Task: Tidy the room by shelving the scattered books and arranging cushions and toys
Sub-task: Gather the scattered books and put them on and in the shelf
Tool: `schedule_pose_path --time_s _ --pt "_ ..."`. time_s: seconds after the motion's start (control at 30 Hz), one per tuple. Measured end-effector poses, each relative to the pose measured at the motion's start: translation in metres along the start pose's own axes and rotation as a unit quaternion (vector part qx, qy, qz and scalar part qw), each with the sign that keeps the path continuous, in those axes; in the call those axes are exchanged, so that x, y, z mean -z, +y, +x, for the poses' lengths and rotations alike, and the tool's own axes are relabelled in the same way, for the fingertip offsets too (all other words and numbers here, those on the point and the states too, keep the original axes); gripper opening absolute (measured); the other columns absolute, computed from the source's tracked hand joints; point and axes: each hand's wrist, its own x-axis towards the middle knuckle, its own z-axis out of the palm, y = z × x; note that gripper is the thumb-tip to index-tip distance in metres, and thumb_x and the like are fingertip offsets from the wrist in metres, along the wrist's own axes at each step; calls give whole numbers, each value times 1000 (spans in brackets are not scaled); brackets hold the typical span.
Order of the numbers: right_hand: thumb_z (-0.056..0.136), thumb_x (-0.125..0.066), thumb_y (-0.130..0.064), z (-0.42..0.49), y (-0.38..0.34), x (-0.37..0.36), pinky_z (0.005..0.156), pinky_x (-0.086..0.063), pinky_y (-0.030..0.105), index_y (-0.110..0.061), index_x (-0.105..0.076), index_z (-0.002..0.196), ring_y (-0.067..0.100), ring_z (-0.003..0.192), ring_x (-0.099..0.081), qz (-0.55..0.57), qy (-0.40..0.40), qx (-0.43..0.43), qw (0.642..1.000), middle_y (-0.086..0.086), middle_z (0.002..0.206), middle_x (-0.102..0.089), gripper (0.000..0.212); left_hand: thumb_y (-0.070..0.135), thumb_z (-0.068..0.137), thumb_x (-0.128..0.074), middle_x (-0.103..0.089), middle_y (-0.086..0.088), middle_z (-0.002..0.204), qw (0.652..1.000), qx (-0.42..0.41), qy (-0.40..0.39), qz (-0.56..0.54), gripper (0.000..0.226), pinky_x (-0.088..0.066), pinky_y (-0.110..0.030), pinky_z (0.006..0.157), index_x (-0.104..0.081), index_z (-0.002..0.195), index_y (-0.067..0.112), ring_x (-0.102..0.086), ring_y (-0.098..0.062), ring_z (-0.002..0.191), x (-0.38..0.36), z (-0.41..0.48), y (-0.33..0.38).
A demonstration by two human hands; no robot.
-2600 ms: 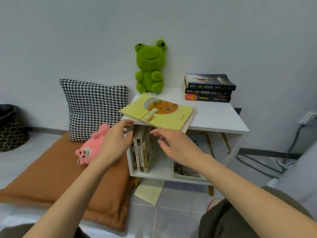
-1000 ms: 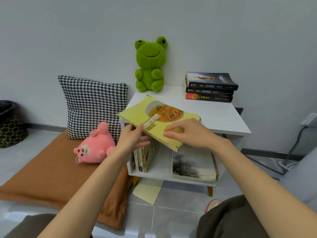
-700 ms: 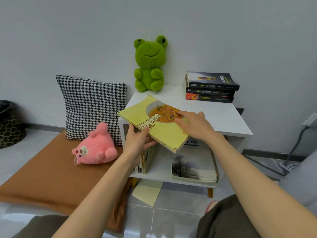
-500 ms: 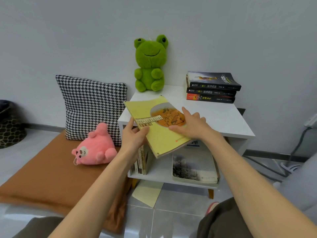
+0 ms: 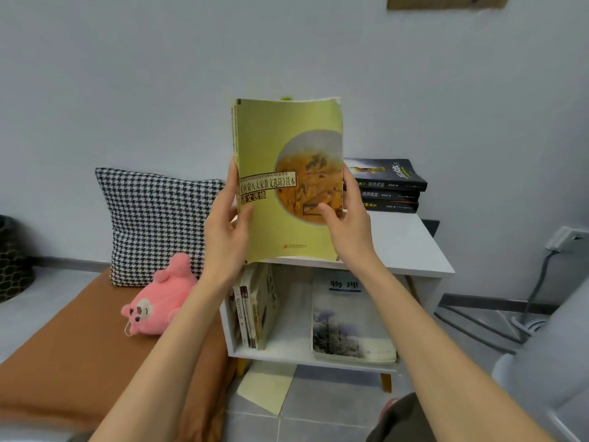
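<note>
I hold a yellow-green book (image 5: 280, 145) upright in front of me, cover towards me. My left hand (image 5: 224, 231) grips its spine edge and my right hand (image 5: 347, 228) grips its right edge, thumb on the cover. Behind and below stands the white side table (image 5: 404, 247) with an open shelf. Several books (image 5: 255, 307) stand upright at the shelf's left, and a pale book (image 5: 347, 320) lies flat at its right. Three dark books (image 5: 387, 186) are stacked on the tabletop. The green frog toy is hidden behind the held book.
A houndstooth cushion (image 5: 156, 218) leans on the wall, with a pink plush toy (image 5: 159, 301) in front of it on an orange floor mat (image 5: 73, 352). A yellow sheet (image 5: 264, 387) lies on the floor under the table. A dark basket (image 5: 12, 256) stands far left; cables (image 5: 522, 317) run at right.
I have lifted the yellow-green book off the tabletop and turned it from flat to upright with both hands. It now covers the green frog toy.
</note>
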Motion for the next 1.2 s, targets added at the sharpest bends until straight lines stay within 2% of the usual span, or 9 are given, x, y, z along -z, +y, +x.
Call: schedule_pose_path --time_s 0.17,0.37,0.47,0.57,0.7,0.9,1.0,1.1,1.2 --pt "94 -48 3 0 0 -6 95 -26 -3 -47 -14 145 -15 126 -30 -37 36 47 998 -21 147 -30 79 -9 93 -47 -37 2 150 993 -63 8 102 73 -41 -12 96 -16 147 30 -42 -12 132 -4 2 -11" --pt "90 -50 9 -1 2 -23 109 -33 22 -49 -7 145 9 140 -27 -10 45 26 999 -10 157 -21 91 -11 92 -45 -44 3 139 985 -64 25 156 74 -44 -47 100 -18 151 23 -49 -20 121 -5 1 -31" --pt "88 -58 5 4 1 -26 107 -35 26 -52 -3 143 10 140 -28 25 71 1 997 -11 157 -18 97 -7 94 -44 -35 1 151 986 -63 14 157 76 -40 -50 104 -11 151 30 -44 -23 130 -7 4 -29" --pt "93 -54 0 4 8 -34 112 -32 32 -43 -2 148 12 142 -25 25 75 -27 996 -9 157 -17 87 -6 96 -41 -21 17 151 988 -54 -10 144 74 -36 -32 109 -2 149 28 -35 -13 137 -12 5 -26" --pt "101 -41 -11 5 9 -35 116 -28 36 -28 -11 151 12 141 -26 53 78 -69 993 -3 154 -25 60 -8 96 -37 -19 36 131 990 -32 -21 136 71 -29 -1 97 0 150 20 -27 26 119 -13 6 -28" --pt "103 -37 -13 0 -3 -23 111 -37 39 -37 -25 138 13 131 -40 95 41 -89 991 0 144 -39 44 -6 95 -41 -27 53 121 989 -24 -13 142 75 -41 -36 104 -5 152 27 -35 19 116 -3 1 -28" --pt "103 -37 -12 -12 -12 -17 99 -44 26 -37 -25 135 6 118 -47 95 6 -76 993 -2 136 -43 42 -6 95 -42 -28 54 120 989 -34 -18 144 75 -43 -44 101 -7 152 30 -39 12 115 5 -2 -26" --pt "102 -37 -10 -28 -19 -12 87 -45 14 -39 -27 129 -12 100 -51 86 -27 -65 994 -14 116 -48 40 -4 95 -43 -35 26 144 994 -6 -15 106 78 -42 -51 102 -13 146 46 -50 -23 120 17 -9 -21" --pt "102 -38 -10 -48 -22 -11 80 -50 19 -49 -28 115 0 98 -57 70 -64 -78 992 -4 112 -54 42 -3 94 -48 -45 -19 137 995 60 -16 73 70 -52 -31 81 -23 140 44 -55 -21 92 29 -24 -19"
